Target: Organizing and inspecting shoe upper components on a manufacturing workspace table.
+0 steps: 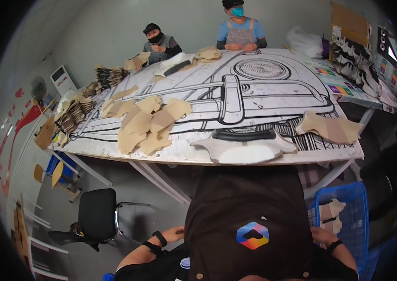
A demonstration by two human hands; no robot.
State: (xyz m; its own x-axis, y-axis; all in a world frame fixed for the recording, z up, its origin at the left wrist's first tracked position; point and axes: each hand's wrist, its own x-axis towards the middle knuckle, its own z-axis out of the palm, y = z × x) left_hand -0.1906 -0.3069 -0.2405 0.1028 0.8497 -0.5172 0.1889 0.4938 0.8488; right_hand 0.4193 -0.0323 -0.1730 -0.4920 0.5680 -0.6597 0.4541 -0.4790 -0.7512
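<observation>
My left hand [176, 232] is low at my left side, against the edge of my dark brown apron [243, 196]. On the other side my right hand [321, 236] rests by the apron's right edge, near a blue plastic basket [362, 220]. The fingers of both hands are mostly hidden, and nothing can be made out in them. In front of me, at the table's near edge, lies a white, wing-shaped piece with a black curved bar [250, 146]. A beige cut piece with a brownish band [329, 127] lies to its right, and a loose pile of similar pieces [149, 122] to its left.
The white table [273, 110] bears a black line drawing. Stacked pieces [74, 112] line its left edge. Two masked people [240, 33] are at the far side, beside another white form [175, 63]. A black chair [97, 213] stands lower left; a loaded side table [358, 89] is at right.
</observation>
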